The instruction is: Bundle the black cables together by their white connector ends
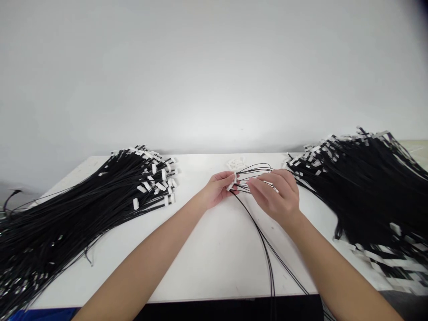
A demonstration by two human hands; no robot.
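Near the middle of the table my left hand is closed on a small white connector housing, pinched between thumb and fingers. Thin black wires run from that housing, some looping off to the right and some hanging down over the table's front edge. My right hand is just to the right, its thumb and fingers pinched together among the wires. Whether a single wire end sits in that pinch is too small to tell. Behind my left hand lies a little pile of loose white housings.
A thick bundle of black wires with white connectors covers the table's left side. Another big heap of black cables, white connectors at both ends, lies on the right. The white table meets a pale wall behind.
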